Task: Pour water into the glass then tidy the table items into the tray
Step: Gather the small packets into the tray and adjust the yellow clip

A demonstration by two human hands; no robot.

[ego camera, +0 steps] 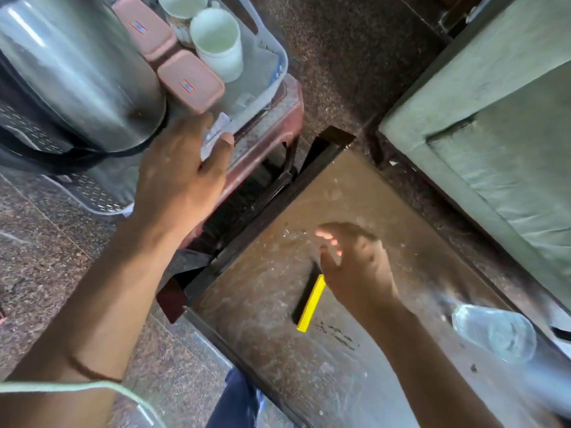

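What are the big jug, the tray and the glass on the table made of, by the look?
Jug: likely stainless steel, brushed; it shows streaky bright reflections. Tray: probably plastic, pale grey and matte, with perforated moulded walls. Glass: clear glass or possibly clear plastic; the table shows through it, though blur leaves it open.

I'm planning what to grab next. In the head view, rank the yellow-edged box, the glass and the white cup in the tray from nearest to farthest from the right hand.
From the right hand:
1. Yellow-edged box, on the table by the hand's thumb side, possibly touching.
2. Glass, at the table's right edge.
3. White cup, up in the tray at top left.
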